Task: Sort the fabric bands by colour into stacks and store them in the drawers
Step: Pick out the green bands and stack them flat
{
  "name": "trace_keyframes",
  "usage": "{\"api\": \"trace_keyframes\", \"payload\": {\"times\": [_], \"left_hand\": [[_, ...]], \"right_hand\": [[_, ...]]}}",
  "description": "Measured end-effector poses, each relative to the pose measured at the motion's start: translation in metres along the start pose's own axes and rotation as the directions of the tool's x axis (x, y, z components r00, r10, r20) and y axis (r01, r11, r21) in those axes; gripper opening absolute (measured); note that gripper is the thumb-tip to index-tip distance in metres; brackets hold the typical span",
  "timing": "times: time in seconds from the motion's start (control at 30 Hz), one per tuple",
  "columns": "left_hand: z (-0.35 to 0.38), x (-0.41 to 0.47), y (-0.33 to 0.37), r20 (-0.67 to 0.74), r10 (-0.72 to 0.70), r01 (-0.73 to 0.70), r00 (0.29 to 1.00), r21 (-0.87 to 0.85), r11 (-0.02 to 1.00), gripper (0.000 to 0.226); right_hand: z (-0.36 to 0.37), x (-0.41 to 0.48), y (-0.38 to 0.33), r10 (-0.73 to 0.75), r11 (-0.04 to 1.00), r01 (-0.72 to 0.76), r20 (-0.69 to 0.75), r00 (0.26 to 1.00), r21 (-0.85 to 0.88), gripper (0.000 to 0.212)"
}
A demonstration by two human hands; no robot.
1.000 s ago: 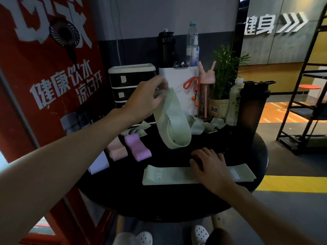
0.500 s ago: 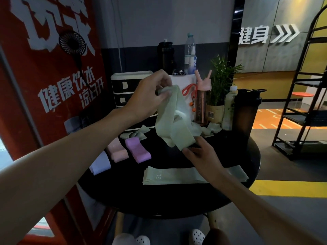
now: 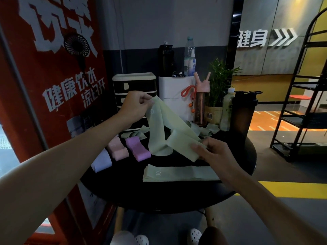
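Watch the twist in the green band (image 3: 169, 131): lay it down like that and it will sit crooked on the green stack (image 3: 178, 173) on the tabletop (image 3: 123, 197) below and topple it. Your left hand (image 3: 137, 105) is raised, pinching the band's upper end; your right hand (image 3: 215, 152), lower and nearer, pinches the other end, both grips closed on fabric.

Right hand (image 3: 213, 151) rose from the stack, gripping the green band (image 3: 169, 131).
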State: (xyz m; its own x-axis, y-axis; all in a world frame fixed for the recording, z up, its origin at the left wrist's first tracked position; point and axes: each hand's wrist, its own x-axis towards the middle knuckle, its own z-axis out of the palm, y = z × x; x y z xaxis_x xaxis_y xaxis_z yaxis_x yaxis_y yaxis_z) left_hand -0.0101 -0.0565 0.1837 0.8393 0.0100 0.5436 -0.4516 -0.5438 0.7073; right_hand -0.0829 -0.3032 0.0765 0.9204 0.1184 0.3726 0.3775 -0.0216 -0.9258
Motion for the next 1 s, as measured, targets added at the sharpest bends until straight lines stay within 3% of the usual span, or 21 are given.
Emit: {"api": "trace_keyframes", "payload": {"times": [0.1,0.2,0.37,0.6,0.77,0.9,1.0], "left_hand": [[0.002,-0.002,0.001,-0.031,-0.034,0.033,0.999,-0.035,0.999,0.012],[0.002,0.0,0.005,-0.059,-0.023,0.021,0.998,-0.027,0.999,0.018],[0.003,-0.001,0.019,-0.031,0.049,-0.05,0.998,-0.042,0.998,0.011],[0.009,0.003,0.045,0.01,0.136,-0.133,0.991,-0.154,0.979,0.015],[0.014,0.005,0.072,-0.004,0.226,-0.223,0.974,-0.19,0.956,0.009],[0.013,0.009,0.081,-0.003,0.255,-0.25,0.967,-0.189,0.949,0.008],[0.01,0.009,0.082,0.0,0.25,-0.245,0.968,-0.209,0.947,0.003]], "right_hand": [[-0.004,0.001,0.0,-0.022,1.0,0.022,-0.018,1.0,-0.006,0.031],[-0.01,0.002,0.001,-0.011,0.999,0.011,0.006,1.0,-0.039,0.007],[-0.016,0.005,0.01,0.017,0.983,-0.021,-0.021,1.0,-0.182,0.039],[-0.016,0.006,0.015,0.075,0.985,-0.099,-0.168,0.983,-0.138,0.025],[-0.007,0.001,0.016,0.091,0.973,-0.105,-0.078,0.993,-0.204,0.002],[0.0,-0.002,0.026,0.137,0.965,-0.125,0.035,0.99,-0.23,0.029],[0.004,-0.004,0.028,0.125,0.956,-0.12,0.001,0.992,-0.268,0.044]]}}
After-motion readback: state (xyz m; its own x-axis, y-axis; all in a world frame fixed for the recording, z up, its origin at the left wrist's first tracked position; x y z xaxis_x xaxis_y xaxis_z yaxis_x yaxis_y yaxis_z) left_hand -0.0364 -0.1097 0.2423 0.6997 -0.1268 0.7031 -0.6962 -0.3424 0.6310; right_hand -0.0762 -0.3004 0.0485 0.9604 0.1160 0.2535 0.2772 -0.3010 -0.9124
